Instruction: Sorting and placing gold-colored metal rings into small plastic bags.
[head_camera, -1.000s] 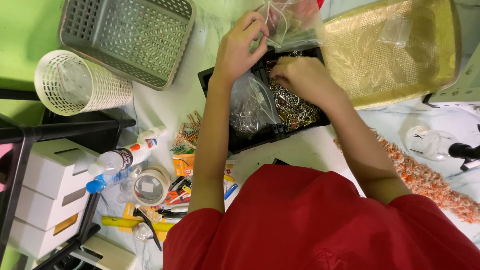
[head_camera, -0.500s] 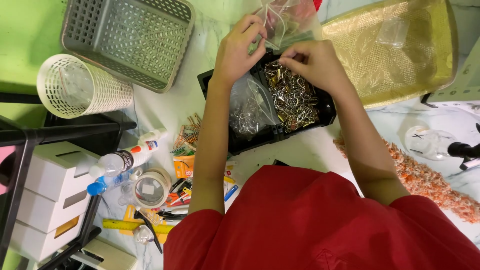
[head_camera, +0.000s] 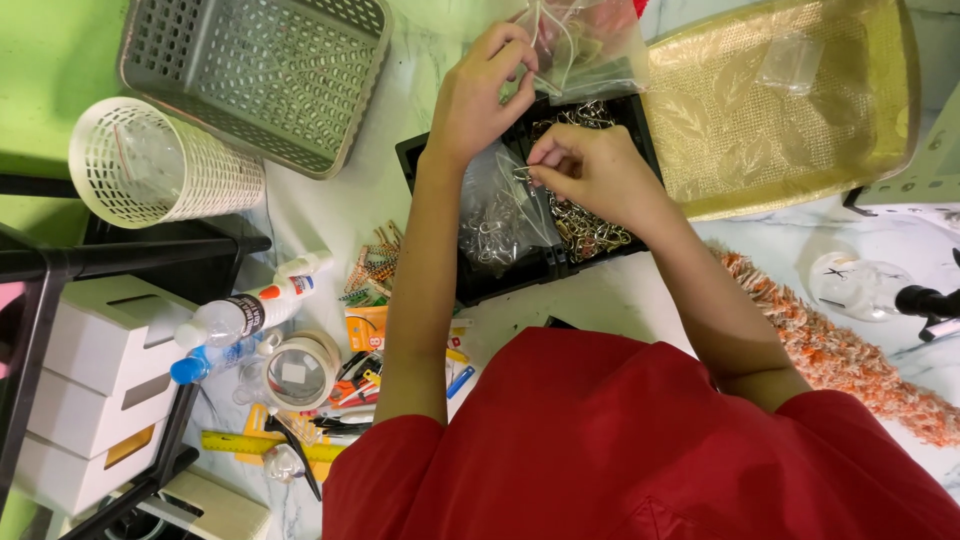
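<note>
Beside black tray (head_camera: 430, 160), grey basket (head_camera: 250, 80)

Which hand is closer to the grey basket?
Left. The left hand grips a clear bag just beside the grey basket; the right hand is farther, over the black tray.

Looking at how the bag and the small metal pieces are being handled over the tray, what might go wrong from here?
1. The right hand pinches one small metal piece above the black tray; it might slip and drop among the metal pieces.
2. The left hand grips the clear bag by one edge only, so it may sag or spill.
3. A second clear bag in the tray could snag.
</note>
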